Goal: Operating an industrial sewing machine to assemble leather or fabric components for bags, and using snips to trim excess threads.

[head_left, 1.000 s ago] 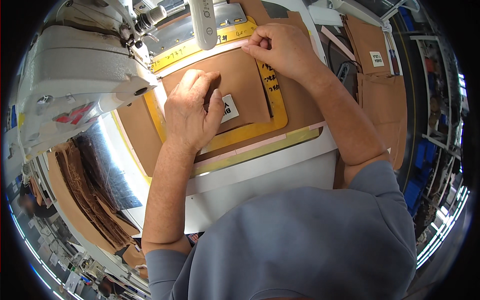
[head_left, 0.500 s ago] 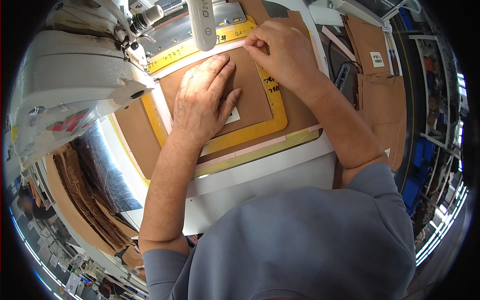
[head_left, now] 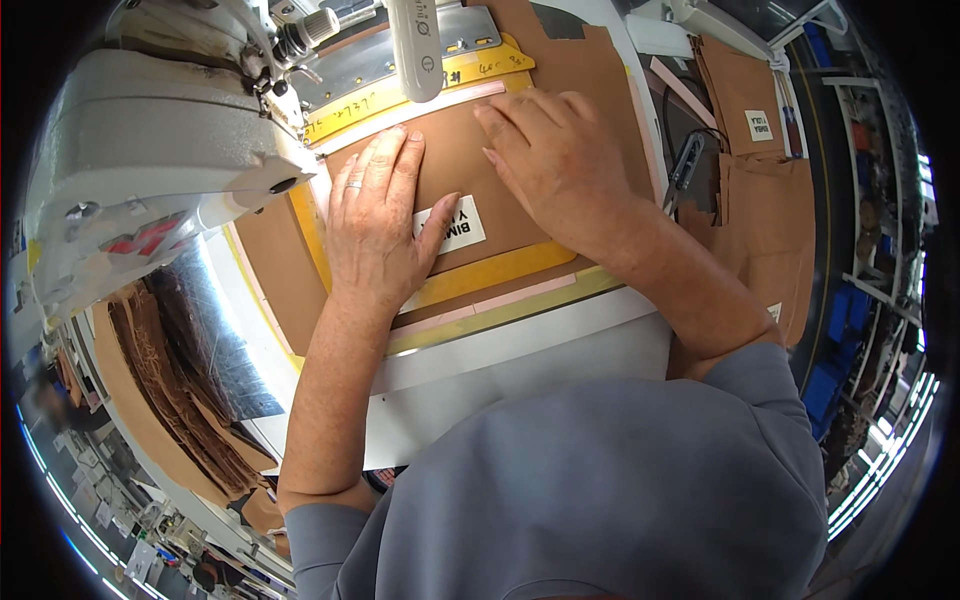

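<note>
White label (head_left: 465, 223) on panel (head_left: 455, 160), inscribed yellow frame (head_left: 488, 70)

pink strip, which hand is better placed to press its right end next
Likely the right hand, nearer that end of the pink strip; the left hand lies flat on the brown panel.

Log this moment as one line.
left hand: flat on brown panel | right hand: over it, contact unclear | white label: partly hidden by left hand

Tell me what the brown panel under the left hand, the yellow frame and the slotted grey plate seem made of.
Brown panel: perhaps leather or dense fabric; smooth, matte, no weave visible.
Yellow frame: likely plastic or painted board, hard to tell; smooth, flat, evenly coloured.
Slotted grey plate: probably metal; silvery sheen, clean-cut slots.
</note>
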### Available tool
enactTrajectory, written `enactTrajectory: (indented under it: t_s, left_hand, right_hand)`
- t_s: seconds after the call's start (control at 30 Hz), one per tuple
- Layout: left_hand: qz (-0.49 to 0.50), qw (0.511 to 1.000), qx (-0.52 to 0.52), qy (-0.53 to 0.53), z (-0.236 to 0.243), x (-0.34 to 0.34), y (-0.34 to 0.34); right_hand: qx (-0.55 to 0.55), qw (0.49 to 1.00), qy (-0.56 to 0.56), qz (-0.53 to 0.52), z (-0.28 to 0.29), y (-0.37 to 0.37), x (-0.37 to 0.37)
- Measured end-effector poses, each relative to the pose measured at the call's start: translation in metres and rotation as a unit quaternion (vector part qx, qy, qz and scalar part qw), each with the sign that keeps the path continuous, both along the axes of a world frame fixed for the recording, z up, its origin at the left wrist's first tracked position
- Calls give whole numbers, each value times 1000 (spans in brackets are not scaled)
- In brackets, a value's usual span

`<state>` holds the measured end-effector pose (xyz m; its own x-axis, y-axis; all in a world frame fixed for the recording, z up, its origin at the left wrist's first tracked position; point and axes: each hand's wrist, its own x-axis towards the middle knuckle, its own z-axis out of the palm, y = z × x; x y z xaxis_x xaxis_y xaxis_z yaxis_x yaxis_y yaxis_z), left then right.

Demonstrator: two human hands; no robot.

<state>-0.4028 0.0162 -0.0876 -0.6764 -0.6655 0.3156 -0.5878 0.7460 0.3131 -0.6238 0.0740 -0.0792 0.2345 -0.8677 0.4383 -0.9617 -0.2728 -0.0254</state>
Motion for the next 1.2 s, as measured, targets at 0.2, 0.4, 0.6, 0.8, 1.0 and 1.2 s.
enactTrajectory:
  t_s: [0.2,0.4,0.6,0.8,1.0,1.2]
  left_hand:
    - [19,1000,12,-3,-3,5,3]
    - [50,997,-36,-38,0,14,7]
    - [52,997,-31,-51,4,23,9]
    - [52,996,-38,-57,4,35,4]
    - [46,995,-56,-68,5,36,3]
    - [58,993,-50,-87,7,41,1]
  right_hand:
    - [41,998,-39,8,-1,4,23]
    - [42,999,-26,19,0,3,29]
    - [38,998,-31,27,-4,-4,39]
    - [59,997,-41,17,-3,-4,41]
    - [37,999,-26,14,-4,-7,42]
    - [39,998,-36,20,-4,-7,42]
